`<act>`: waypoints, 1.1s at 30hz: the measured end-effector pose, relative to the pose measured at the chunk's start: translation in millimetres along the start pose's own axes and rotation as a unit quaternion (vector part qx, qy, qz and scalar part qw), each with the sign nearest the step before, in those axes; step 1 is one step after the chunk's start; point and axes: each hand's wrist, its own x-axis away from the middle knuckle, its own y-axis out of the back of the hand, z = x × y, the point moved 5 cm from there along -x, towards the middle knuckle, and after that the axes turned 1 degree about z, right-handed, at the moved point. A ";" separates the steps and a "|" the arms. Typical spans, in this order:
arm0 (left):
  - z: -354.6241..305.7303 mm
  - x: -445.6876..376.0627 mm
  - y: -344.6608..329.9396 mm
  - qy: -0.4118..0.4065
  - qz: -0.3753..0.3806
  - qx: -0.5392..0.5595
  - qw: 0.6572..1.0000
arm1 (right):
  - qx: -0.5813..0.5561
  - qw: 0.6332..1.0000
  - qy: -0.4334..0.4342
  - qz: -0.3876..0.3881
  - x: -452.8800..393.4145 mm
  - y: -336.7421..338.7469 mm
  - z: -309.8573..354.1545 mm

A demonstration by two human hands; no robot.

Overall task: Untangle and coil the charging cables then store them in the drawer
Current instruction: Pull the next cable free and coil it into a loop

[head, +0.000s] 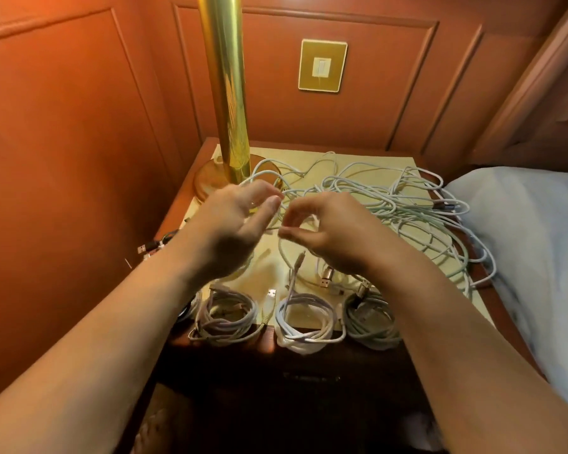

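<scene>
A brass lamp post (224, 93) rises from a round base (210, 178) at the back left of the tabletop (404, 257), close behind the left hand (233, 224). On the panelled wall behind is a gold switch plate (322, 65). To the right, a bed with a pale sheet (525, 231) stands right against the tabletop, and a few loops of cable hang over that edge toward it.

A loose tangle of white cables (391, 198) sprawls across the back and right of the tabletop, reaching round the lamp base. Along the front edge lie three finished coils: a left coil (225, 317), a middle coil (305, 322) and a right coil (371, 319), side by side and apart from each other, their plugs pointing up toward the hands. More cable ends (151, 247) show at the left edge, partly hidden by the left forearm.

Both hands hover above the middle of the tabletop, near each other. The right hand (328, 234) has its fingers curled, thumb and forefinger pinching a thin white strand (281, 253) that loops down below it. The left hand is relaxed, fingers lightly bent; whether it holds a strand I cannot tell.

The dark front of the cabinet (309, 378) below the coils appears closed.
</scene>
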 end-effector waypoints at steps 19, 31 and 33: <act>0.2 -18.3 29.8 0.092 -0.149 0.745 0.644 | 0.006 0.992 -0.091 -0.083 1.1 23.9 -75.1; -26.1 -17.6 -35.3 0.100 -0.035 0.287 0.952 | -0.020 0.987 -0.042 -0.156 2.4 32.4 -62.2; -25.7 -19.3 -37.9 0.096 -0.036 0.249 0.963 | -0.023 0.985 -0.029 -0.168 2.0 32.3 -58.8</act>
